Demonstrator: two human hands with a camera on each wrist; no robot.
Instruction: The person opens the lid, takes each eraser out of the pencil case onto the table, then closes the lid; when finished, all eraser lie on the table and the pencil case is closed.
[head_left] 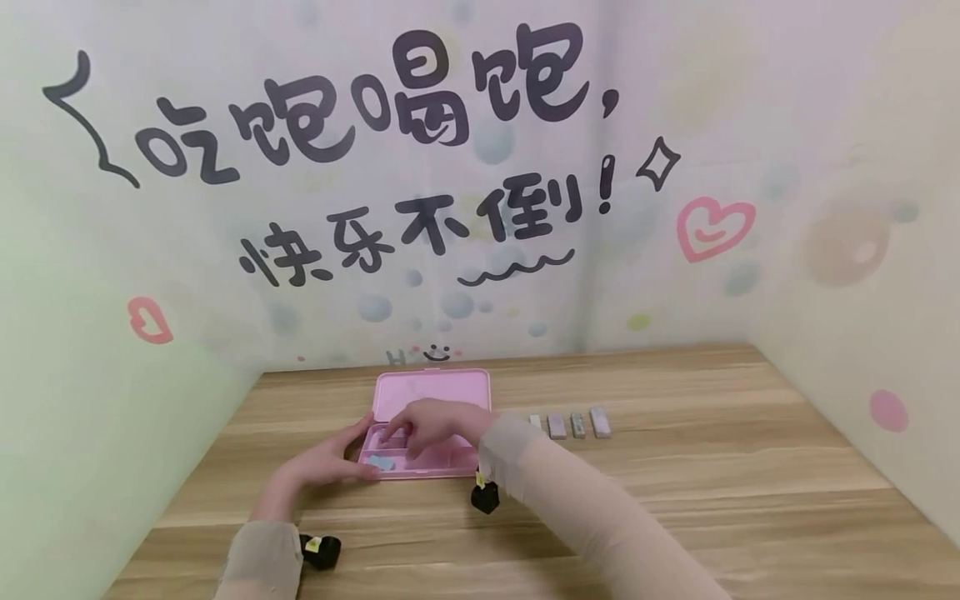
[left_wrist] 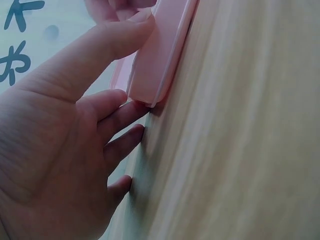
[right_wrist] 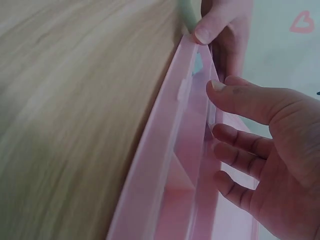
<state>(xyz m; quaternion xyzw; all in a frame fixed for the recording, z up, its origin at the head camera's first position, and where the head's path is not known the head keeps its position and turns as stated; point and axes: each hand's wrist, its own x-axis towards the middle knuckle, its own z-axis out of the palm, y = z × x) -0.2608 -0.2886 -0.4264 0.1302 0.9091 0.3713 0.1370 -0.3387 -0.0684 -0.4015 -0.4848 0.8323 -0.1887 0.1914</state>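
A pink plastic box (head_left: pixel 431 396) with compartments lies on the table, its lid tipped back. My left hand (head_left: pixel 326 458) holds the box's left end, thumb at the front corner and fingers along the side. In the left wrist view, the thumb (left_wrist: pixel 135 32) lies over the pink rim. My right hand (head_left: pixel 431 423) reaches over the box, index finger extended down into the back left compartment. In the right wrist view, the thumb (right_wrist: pixel 240 100) and fingers are parted over the compartment edge. A light blue piece (head_left: pixel 381 462) lies in the front left compartment.
Several small grey and pale blocks stand in a row right of the box, among them a grey block (head_left: pixel 556 426) and a pale block (head_left: pixel 600 422). The wood-grain table (head_left: pixel 675 492) meets a printed back wall (head_left: pixel 525 317) behind the box.
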